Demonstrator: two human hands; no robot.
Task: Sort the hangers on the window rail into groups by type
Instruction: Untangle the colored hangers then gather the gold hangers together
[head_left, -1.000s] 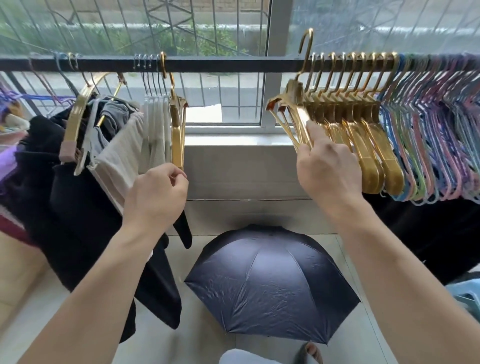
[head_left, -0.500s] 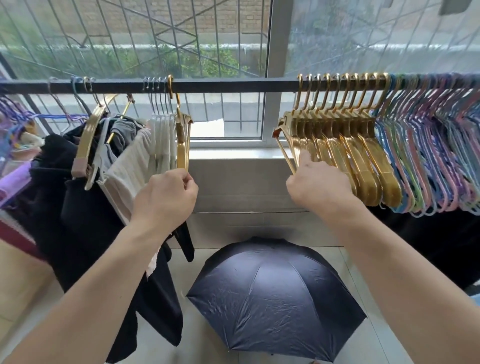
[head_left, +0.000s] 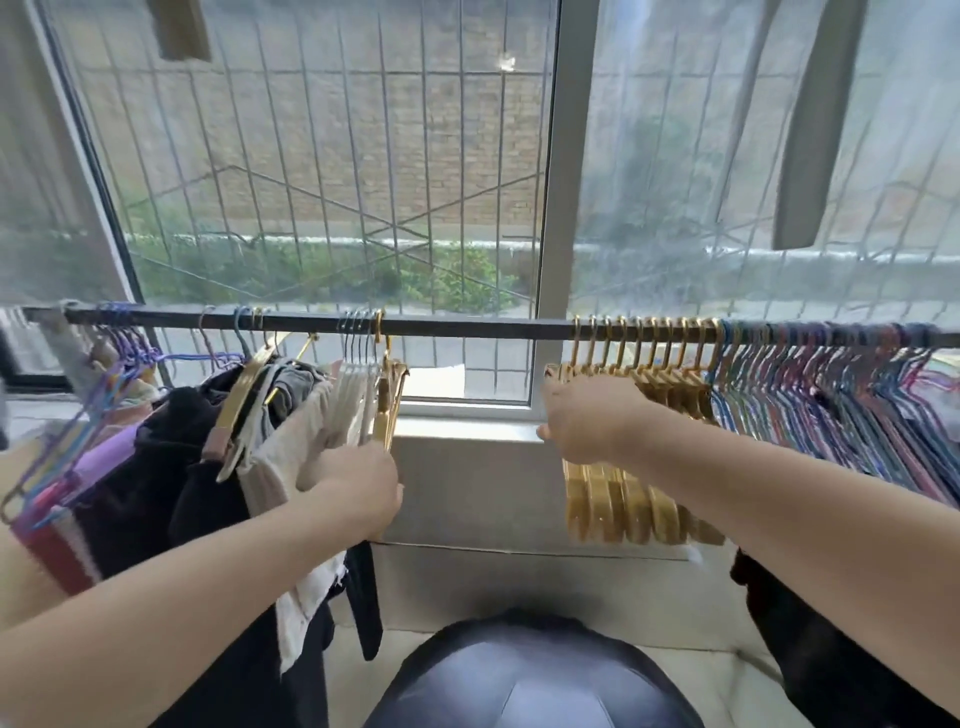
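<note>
A: What can't we make out here?

B: Our left hand is curled round the lower end of a lone gold hanger, and its back hides the fingers and the hanger's bottom. Our right hand reaches into the bunch of gold hangers; the fingers are buried among them, so we cannot tell whether it grips one or only touches.

A: And further out?

B: The coloured wire hangers blur together on the right and run off the frame. On the left, more thin hangers tangle with dark clothes, and the white hangers sit just beside the lone gold one. The umbrella is cut off by the bottom edge.

A: Where's our room to move?

B: The window rail is bare between the lone gold hanger and the gold bunch, right in front of the window frame. Either side of that stretch is crowded.
</note>
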